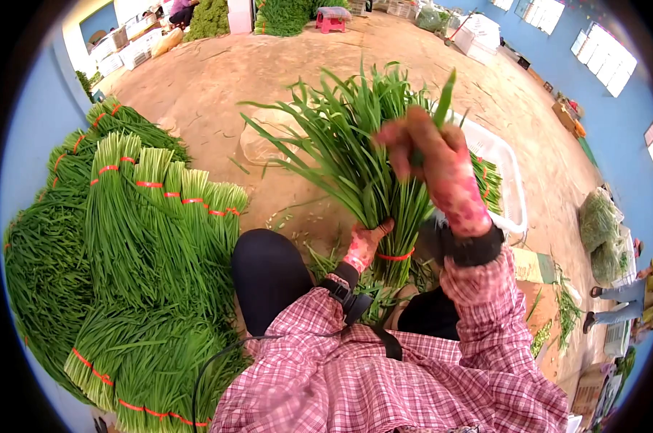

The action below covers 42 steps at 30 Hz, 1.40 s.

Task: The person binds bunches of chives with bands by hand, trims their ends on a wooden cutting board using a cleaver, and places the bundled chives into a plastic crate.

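My left hand [367,244] grips a bundle of garlic chives [373,159] just above its red band [396,256]. The bundle stands upright between my knees, stem ends down and leaves fanning out at the top. Raised in front of the leaves on the right, my right hand [442,162] has its fingers curled, slightly blurred. A single green leaf [445,97] sticks up from it, apparently pinched between the fingers. Both hands wear pink-patterned coverings up to dark wrist straps.
Banded chive bundles [150,238] are piled along my left. A white plastic crate [514,187] holding more bundles stands behind my right hand. Leaf scraps lie on the floor. Bagged greens [599,220] and a person [629,299] are at the far right; a pink stool [332,19] stands at the back.
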{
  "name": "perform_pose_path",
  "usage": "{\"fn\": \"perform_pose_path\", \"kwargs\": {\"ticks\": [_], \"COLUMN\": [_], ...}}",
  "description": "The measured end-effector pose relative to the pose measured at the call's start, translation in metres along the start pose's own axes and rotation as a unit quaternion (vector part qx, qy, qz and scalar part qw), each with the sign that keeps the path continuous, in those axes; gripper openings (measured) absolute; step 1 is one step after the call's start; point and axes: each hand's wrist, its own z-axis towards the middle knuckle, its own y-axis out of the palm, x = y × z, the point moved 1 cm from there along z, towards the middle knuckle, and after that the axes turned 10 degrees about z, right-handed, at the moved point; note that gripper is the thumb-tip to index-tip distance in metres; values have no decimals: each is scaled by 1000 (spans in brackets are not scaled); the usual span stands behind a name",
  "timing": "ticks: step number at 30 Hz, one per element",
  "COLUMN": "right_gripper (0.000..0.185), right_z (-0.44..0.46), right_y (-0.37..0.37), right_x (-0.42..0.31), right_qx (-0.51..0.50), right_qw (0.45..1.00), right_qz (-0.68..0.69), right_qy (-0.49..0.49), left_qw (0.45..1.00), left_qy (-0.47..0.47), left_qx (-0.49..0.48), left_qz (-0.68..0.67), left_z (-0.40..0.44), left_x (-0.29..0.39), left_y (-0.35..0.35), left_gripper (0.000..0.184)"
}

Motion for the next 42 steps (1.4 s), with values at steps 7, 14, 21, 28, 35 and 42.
{"fn": "perform_pose_path", "kwargs": {"ticks": [7,14,21,28,35,42], "right_gripper": [24,14,32,42,15,26], "right_z": [63,37,23,110,95,24], "right_y": [-13,4,-21,-76,-21,-11], "right_x": [45,8,-29,22,-50,-41], "right_qx": [12,34,-47,73,27,76], "right_qw": [846,996,985,963,978,921], "right_qz": [-521,-59,-154,-250,-19,-229], "right_qy": [-115,-65,-61,-71,-207,-306], "left_qw": [999,999,1000,1000,999,928], "left_qy": [13,-2,4,8,0,-67], "left_qx": [-33,-35,-18,2,-33,-123], "left_qz": [19,23,10,19,-17,-345], "left_z": [3,4,0,-4,23,31], "left_x": [-13,-34,-28,-24,-80,-27], "left_y": [4,-1,-4,1,-23,-23], "left_gripper": [44,38,39,48,55,57]}}
